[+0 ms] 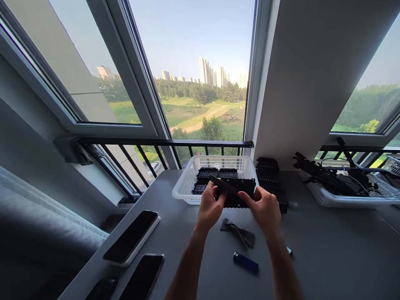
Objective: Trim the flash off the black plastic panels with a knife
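Both of my hands are raised above the grey table, at the near edge of a white perforated basket (pixel 184 187). My left hand (pixel 210 206) is closed with its thumb on top, gripping a flat dark strip (pixel 225 187) and the toothed black plastic part (pixel 245 183) behind it. My right hand (pixel 265 208) pinches the other end of the same parts, thumb pressed near the strip's lower right end. Fingers under the parts are hidden. More black plastic parts (pixel 208 172) lie inside the basket. Below my hands rests a crumpled grey cloth (pixel 239 233).
A dark blue lighter-like object (pixel 246 262) lies near the front. Two phones (pixel 133 235) are at the left. Right of the basket stand stacked black parts (pixel 268 173). Another white basket (pixel 331 200) holds cables and black pieces. A railing (pixel 171 142) and window stand behind.
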{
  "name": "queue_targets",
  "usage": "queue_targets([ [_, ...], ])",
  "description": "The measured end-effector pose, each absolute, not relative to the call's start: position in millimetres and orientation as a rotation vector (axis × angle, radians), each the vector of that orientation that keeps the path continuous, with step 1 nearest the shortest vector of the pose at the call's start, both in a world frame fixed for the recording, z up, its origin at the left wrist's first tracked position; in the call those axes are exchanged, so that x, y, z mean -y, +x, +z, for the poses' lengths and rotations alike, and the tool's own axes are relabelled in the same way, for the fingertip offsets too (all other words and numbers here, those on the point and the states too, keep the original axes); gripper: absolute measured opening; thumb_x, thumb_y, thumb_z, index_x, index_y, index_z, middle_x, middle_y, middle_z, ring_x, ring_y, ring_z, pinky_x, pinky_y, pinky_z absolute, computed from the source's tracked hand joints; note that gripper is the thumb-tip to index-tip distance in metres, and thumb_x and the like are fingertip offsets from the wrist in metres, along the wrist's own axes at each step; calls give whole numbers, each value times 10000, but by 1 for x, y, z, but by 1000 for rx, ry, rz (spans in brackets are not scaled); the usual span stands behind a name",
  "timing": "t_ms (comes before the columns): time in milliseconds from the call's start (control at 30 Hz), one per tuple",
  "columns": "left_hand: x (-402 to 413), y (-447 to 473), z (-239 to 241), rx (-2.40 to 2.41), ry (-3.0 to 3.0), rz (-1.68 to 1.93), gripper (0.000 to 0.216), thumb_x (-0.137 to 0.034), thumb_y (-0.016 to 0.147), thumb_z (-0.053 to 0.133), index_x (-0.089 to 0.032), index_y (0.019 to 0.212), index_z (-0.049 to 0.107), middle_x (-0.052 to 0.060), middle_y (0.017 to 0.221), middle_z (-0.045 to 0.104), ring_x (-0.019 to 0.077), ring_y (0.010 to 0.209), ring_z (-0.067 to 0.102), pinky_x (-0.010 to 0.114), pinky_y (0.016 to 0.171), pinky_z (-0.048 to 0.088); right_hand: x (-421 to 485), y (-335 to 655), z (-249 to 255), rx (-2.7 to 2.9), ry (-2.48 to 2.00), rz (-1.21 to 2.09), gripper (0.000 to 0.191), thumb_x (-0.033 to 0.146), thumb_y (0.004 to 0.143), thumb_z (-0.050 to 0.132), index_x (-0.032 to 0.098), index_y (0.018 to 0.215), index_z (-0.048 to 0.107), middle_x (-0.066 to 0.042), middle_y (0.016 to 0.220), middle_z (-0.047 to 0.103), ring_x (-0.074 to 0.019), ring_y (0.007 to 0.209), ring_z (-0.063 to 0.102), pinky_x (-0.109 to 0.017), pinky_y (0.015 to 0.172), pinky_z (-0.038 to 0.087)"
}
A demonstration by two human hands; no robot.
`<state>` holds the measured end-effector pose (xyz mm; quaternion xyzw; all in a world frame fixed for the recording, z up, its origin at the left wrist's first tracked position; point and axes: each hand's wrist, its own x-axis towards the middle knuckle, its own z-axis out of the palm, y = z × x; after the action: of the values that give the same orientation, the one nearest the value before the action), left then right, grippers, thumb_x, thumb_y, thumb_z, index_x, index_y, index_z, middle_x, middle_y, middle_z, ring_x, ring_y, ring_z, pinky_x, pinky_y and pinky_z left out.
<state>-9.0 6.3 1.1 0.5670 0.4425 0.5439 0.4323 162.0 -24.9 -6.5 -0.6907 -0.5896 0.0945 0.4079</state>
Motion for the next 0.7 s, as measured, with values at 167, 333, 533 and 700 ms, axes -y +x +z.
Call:
queue_targets([
  [167, -6, -18, 4, -1133, 1374, 1377, 304, -298, 740, 634, -184, 1001, 525, 17, 783, 668, 190, 775, 646, 277, 717, 487, 21, 178, -11, 1416, -1772, 251, 579, 765, 736, 527, 230, 557, 398, 24, 476, 498, -137, 460, 427, -251, 492, 275],
  [333, -10, -25, 3, -1187, 1364, 1418, 322, -290, 731, 638, -185, 1009, 513, 28, 811, 679, 194, 771, 651, 279, 699, 487, 21, 206, -15, 1323, -1783, 224, 598, 776, 730, 520, 229, 538, 376, 24, 461, 467, -140, 460, 424, -256, 494, 295],
  [533, -5, -9, 3, -1126, 1423, 1331, 279, -285, 772, 608, -182, 1020, 534, 31, 801, 679, 202, 798, 657, 302, 739, 507, 24, 173, -10, 1458, -1708, 295, 600, 788, 721, 520, 223, 559, 399, 22, 484, 502, -126, 461, 419, -249, 486, 278],
  [700, -4, -16, 6, -1147, 1414, 1358, 289, -294, 762, 620, -185, 1013, 527, 31, 808, 680, 200, 787, 653, 293, 721, 501, 21, 173, -11, 1436, -1754, 284, 613, 806, 711, 507, 224, 553, 397, 21, 482, 507, -131, 463, 426, -244, 485, 270],
])
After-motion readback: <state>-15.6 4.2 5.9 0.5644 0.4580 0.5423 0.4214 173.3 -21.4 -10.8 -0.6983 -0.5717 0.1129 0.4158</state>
